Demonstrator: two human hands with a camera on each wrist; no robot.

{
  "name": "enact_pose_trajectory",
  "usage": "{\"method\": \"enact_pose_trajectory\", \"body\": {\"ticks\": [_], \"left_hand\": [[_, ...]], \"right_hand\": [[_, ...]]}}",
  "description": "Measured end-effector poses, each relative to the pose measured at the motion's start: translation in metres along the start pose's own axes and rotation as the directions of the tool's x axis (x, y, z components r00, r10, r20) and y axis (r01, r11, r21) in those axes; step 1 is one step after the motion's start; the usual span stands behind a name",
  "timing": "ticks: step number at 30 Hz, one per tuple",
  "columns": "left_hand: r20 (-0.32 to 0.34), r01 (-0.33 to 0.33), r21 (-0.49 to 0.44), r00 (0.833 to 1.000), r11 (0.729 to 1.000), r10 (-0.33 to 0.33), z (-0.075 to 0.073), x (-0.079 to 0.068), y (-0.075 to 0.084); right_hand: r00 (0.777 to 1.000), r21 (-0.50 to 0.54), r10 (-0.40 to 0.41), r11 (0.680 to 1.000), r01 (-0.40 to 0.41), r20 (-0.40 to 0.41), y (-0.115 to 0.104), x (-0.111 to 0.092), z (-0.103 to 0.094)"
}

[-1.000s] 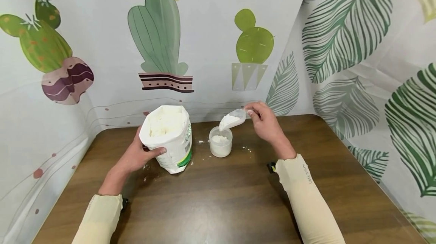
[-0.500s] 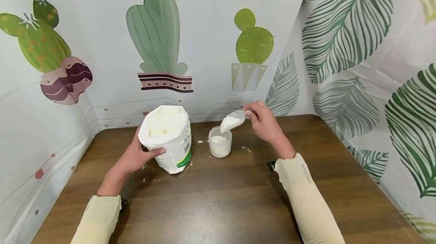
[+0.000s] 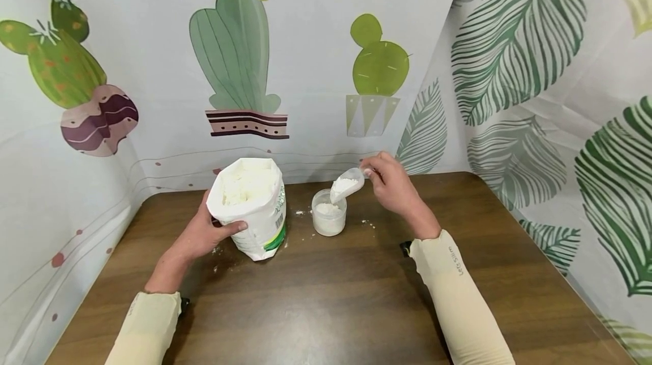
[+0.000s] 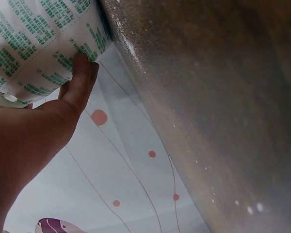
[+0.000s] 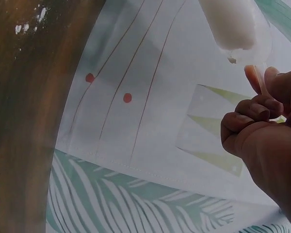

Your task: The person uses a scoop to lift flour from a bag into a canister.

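A white paper bag of white powder stands open-topped on the table at the left. My left hand grips its near left side, the thumb across the front; green print shows on the bag in the left wrist view. Thumb and fingers of my right hand pinch the handle of a clear scoop loaded with white powder. The scoop tilts down to the left, its lip at the rim of a small clear jar. That jar stands right of the bag, mostly full of powder.
Spilled powder specks dot the brown wooden table around the jar and bag. Close behind the table hangs a white backdrop printed with cacti and leaves.
My right hand has shifted slightly left and the scoop has tipped a little more steeply toward the jar. The left hand and bag hold nearly still.
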State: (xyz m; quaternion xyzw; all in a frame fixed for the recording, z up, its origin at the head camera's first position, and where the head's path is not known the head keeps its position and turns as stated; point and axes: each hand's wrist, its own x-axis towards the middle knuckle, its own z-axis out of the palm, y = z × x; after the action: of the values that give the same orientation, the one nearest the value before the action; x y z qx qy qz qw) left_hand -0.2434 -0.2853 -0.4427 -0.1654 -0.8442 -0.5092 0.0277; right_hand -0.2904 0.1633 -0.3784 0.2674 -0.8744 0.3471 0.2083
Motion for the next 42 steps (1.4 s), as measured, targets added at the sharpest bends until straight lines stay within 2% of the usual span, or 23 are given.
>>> {"method": "enact_pose_trajectory", "body": {"ticks": [12,26,42], "left_hand": [[-0.002,0.018,0.01,1.0,1.0,-0.018,-0.001,-0.001,0.0],[-0.001,-0.005,-0.001,1.0,1.0,0.005,0.001,-0.001,0.002],[-0.006,-0.001,0.0,1.0,1.0,0.001,0.001,-0.001,0.002]], "right_hand": [[0.999,-0.039,-0.047,0.998,0.046,-0.009,-0.004,0.0,0.004],[0.991,-0.107,-0.129,0.986,0.126,-0.024,-0.009,-0.001,0.007],[0.988,-0.128,-0.155,0.98,0.15,-0.027,-0.014,-0.001,0.01]]}}
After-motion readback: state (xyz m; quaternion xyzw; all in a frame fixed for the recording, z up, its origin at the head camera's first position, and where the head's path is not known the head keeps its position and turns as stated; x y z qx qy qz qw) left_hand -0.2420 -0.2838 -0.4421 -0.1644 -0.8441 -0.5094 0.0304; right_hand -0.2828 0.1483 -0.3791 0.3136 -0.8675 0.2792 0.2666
